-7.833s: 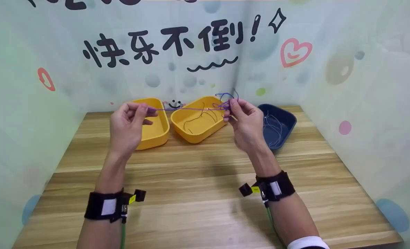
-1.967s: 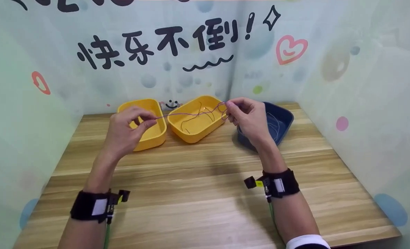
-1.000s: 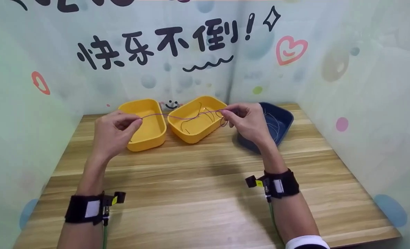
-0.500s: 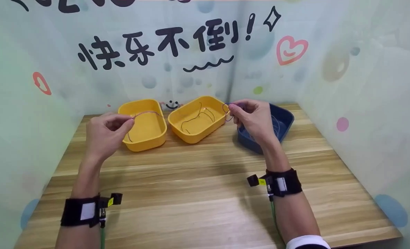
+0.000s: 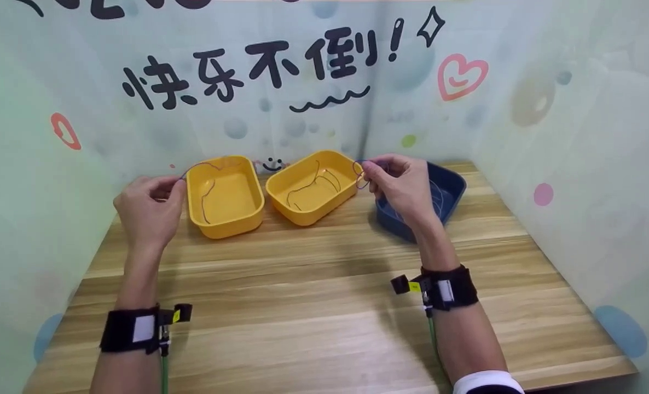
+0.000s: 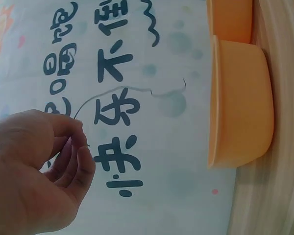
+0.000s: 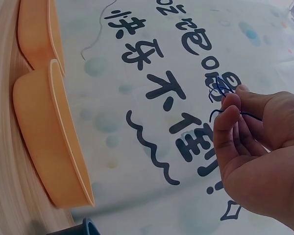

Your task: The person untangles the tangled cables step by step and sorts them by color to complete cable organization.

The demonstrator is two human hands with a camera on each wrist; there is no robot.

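In the head view my left hand (image 5: 149,210) pinches a thin purple wire (image 5: 201,163) between thumb and fingertips. The wire arcs rightward over the rim of the left yellow box (image 5: 234,227); the left wrist view shows its far end hanging free. At the right, my right hand (image 5: 404,191) grips a bundle of looped blue-purple wire (image 5: 359,171), in front of the navy box (image 5: 451,189). Loops and ends of blue wire (image 7: 216,93) stick out past the fingertips in the right wrist view. Its other part is hidden within the hand.
Inside the left yellow box lies one dark wire (image 5: 206,200). The middle yellow box (image 5: 308,216) holds several dark wires (image 5: 302,189), and the navy box some pale ones (image 5: 438,200). All stand on the wooden table (image 5: 302,306) before a printed backdrop (image 5: 324,131).
Earlier the purple wire spanned both hands. My left hand has moved left, and its wire has come apart from the right hand's bundle. My right hand has shifted slightly right.
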